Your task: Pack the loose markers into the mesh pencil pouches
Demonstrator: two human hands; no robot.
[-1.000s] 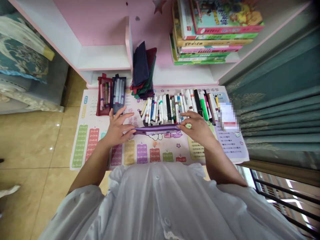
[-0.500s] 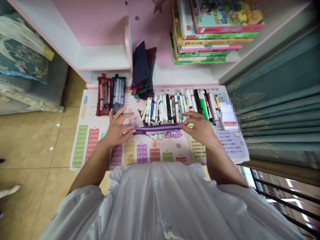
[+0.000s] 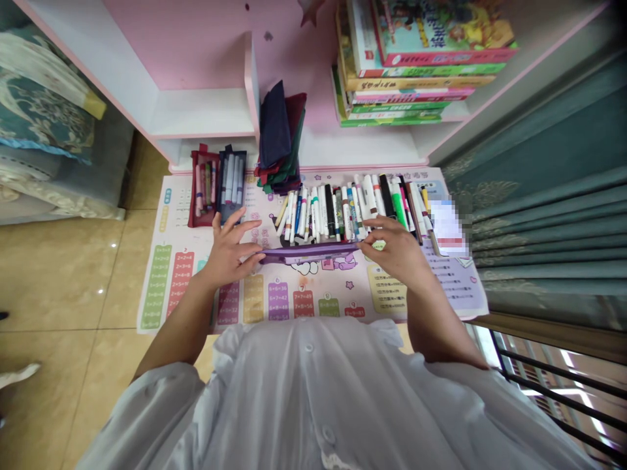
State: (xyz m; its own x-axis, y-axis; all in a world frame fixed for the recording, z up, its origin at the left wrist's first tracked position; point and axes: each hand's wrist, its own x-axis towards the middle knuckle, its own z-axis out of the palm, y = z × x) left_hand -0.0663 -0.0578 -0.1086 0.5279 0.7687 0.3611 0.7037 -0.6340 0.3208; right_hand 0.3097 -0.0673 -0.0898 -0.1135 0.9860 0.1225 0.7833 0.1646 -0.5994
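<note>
Purple pouch (image 3: 313,250) sits over a mat (image 3: 329,285) reading "7×7=49".

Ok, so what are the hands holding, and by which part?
A purple pouch: the left hand pinches its left end, the right hand pinches it at or near its right end.

Pinching a slim purple pouch (image 3: 309,250) with the left grip (image 3: 229,253) at nine o'clock and the right grip (image 3: 392,253) at three, holding it straight across the printed tabletop (image 3: 321,279)! Facing a row of markers (image 3: 330,210) just beyond at twelve. Look to ten: a red pouch (image 3: 202,219) of pens beside a navy pouch (image 3: 230,207). Glance to one: stacked books (image 3: 421,83).
</note>
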